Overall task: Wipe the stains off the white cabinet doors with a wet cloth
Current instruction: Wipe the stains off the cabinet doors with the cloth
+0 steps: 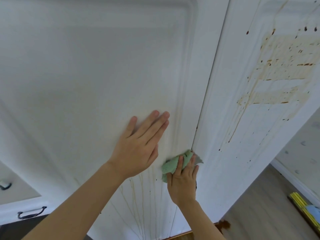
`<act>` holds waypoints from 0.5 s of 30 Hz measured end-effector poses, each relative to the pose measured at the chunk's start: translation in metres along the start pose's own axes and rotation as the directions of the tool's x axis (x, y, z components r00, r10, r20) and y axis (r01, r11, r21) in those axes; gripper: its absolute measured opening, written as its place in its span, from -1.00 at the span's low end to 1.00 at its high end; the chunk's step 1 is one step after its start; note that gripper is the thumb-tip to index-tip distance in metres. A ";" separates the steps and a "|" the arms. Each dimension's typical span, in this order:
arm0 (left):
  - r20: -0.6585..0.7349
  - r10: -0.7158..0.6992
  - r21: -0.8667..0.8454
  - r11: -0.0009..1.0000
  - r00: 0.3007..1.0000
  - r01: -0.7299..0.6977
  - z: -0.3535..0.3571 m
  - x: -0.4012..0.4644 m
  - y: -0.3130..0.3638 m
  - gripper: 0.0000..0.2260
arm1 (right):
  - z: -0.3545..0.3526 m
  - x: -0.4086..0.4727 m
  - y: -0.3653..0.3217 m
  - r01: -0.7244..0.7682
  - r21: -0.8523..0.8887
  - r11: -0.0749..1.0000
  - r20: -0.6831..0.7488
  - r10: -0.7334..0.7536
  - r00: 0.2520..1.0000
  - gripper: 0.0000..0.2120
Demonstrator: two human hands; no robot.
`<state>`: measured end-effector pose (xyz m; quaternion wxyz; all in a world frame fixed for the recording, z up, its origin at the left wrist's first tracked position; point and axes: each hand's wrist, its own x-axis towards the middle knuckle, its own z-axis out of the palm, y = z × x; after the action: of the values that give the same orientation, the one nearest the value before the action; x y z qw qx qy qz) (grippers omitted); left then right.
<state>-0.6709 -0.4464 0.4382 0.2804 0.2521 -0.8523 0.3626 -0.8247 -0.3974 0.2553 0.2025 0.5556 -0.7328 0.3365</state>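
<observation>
Two tall white cabinet doors fill the view. The left door (90, 70) is mostly clean, with faint yellowish drip lines (138, 201) near its bottom. The right door (230, 118) carries a large brown smeared stain (277, 73) and dark drips. My left hand (138, 144) lies flat on the left door, fingers straight. My right hand (183, 181) presses a crumpled green cloth (174, 164) against the seam between the two doors, its fingers laid over the cloth.
White drawers with dark handles (31, 212) sit at lower left. Wooden floor (256, 210) lies to the lower right, with a brown spill (224, 224) at the cabinet base and a yellow-striped object (304, 207) at the far right edge.
</observation>
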 end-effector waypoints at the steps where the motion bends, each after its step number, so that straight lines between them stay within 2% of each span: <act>1: 0.014 0.014 -0.017 1.000 1.000 -0.014 -0.002 -0.002 -0.003 -0.49 | -0.003 0.005 -0.003 0.008 0.020 1.000 -0.001 -0.008 1.000 -0.41; 6: 0.044 0.077 -0.116 0.991 0.996 -0.071 -0.012 -0.005 -0.019 -0.51 | -0.061 0.097 -0.038 0.059 0.245 0.968 -0.213 -0.005 0.977 -0.38; 8: 0.050 0.089 -0.133 0.988 0.995 -0.082 -0.014 -0.006 -0.023 -0.51 | -0.074 0.116 -0.045 0.067 0.282 0.957 -0.272 0.012 0.962 -0.38; 11: 0.054 0.091 -0.136 0.987 0.994 -0.083 -0.013 -0.007 -0.023 -0.51 | -0.058 0.092 -0.040 0.060 0.275 0.960 -0.217 0.001 0.976 -0.39; 15: 0.040 0.071 -0.131 0.989 0.997 -0.065 -0.010 -0.010 -0.018 -0.51 | -0.020 0.029 -0.026 -0.074 0.230 0.970 -0.014 0.079 0.997 -0.38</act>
<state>-0.6493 -0.4476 0.4456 0.2645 0.2121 -0.8881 0.3103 -0.8104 -0.4069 0.2951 0.1325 0.5427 -0.7076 0.4327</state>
